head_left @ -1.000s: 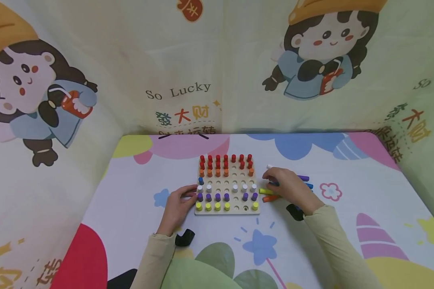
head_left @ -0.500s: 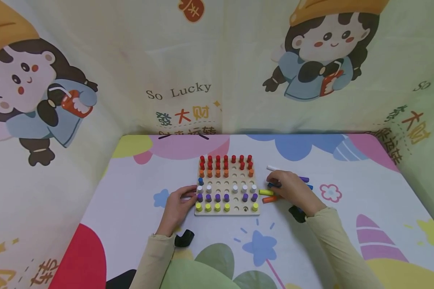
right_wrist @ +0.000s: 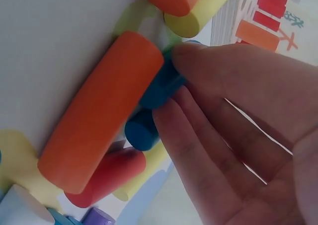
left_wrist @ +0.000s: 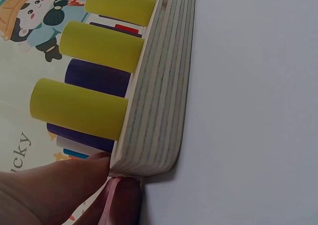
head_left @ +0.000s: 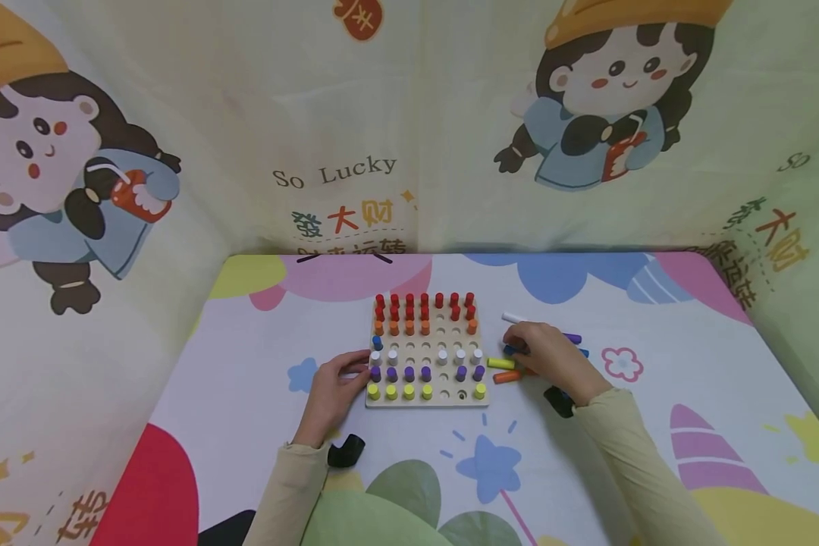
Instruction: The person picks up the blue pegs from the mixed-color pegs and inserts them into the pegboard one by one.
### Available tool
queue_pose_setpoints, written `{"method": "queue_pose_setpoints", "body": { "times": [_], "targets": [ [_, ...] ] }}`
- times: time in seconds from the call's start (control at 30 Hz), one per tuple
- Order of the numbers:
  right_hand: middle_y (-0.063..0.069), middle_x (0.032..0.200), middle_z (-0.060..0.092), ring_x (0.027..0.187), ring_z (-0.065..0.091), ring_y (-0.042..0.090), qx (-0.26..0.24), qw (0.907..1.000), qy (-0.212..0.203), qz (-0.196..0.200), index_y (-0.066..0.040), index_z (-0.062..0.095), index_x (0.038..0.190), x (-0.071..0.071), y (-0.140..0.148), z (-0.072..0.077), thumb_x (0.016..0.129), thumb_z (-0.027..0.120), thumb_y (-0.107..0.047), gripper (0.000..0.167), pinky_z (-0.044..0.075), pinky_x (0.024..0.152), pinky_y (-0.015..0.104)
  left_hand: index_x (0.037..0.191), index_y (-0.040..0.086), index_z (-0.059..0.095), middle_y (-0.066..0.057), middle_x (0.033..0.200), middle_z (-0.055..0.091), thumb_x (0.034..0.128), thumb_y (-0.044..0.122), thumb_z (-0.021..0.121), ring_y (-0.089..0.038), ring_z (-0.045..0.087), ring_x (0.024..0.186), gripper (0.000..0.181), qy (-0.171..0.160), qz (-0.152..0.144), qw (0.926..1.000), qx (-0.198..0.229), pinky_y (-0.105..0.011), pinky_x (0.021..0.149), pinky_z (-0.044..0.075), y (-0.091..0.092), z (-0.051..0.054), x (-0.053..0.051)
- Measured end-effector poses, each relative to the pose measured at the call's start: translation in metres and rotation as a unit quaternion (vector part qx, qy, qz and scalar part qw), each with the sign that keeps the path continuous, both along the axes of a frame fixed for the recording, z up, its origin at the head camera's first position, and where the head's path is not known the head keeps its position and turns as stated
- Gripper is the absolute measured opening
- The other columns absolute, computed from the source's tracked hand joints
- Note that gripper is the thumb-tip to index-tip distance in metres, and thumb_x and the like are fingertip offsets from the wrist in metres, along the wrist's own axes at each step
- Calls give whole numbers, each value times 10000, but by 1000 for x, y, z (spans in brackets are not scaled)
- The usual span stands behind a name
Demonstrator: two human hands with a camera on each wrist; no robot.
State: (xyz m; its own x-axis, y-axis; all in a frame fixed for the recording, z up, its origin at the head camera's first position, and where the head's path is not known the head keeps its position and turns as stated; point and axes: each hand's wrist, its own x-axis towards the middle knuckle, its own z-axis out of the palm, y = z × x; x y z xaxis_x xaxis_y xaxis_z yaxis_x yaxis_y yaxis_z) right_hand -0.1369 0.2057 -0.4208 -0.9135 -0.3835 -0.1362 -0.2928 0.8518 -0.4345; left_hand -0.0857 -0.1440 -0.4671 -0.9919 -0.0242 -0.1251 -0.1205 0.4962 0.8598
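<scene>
A wooden pegboard [head_left: 401,403] with rows of upright coloured pegs lies before me. At its left edge my left hand [head_left: 331,390] holds the side with thumb and fingers. In the left wrist view, those fingers [left_wrist: 59,190] meet the board's corner, close to a yellow peg [left_wrist: 79,108]. Right of the board, my right hand [head_left: 553,356] is over loose pegs. Between its thumb and fingers the right wrist view shows a pinched blue peg [right_wrist: 164,88]. Another blue peg [right_wrist: 142,130] lies just below it, and a loose orange peg [right_wrist: 102,113] is alongside.
Around the right hand lie a white peg [head_left: 515,318], a purple peg [head_left: 573,338], a yellow peg [head_left: 501,364] and an orange peg [head_left: 507,376]. A red peg [right_wrist: 107,175] shows in the right wrist view. Behind the table stands a printed cloth wall [head_left: 450,152].
The right hand has shifted slightly down and right, uncovering more of the white peg. The left hand stays at the board's edge, and the pegs on the board look unchanged.
</scene>
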Motion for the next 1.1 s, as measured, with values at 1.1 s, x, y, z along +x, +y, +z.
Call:
{"method": "queue_pose_setpoints", "body": {
  "times": [1.1],
  "targets": [
    [109,1054,685,973,655,276,-10,9995,275,156,-14,719,1139,0,-5,11,836,773,-32,309,553,918,471,1307,101,642,-75,1209,691,931,110,693,-211,660,1052,380,-63,-1,10000,-32,-379,881,568,2,3,1]
  ]
}}
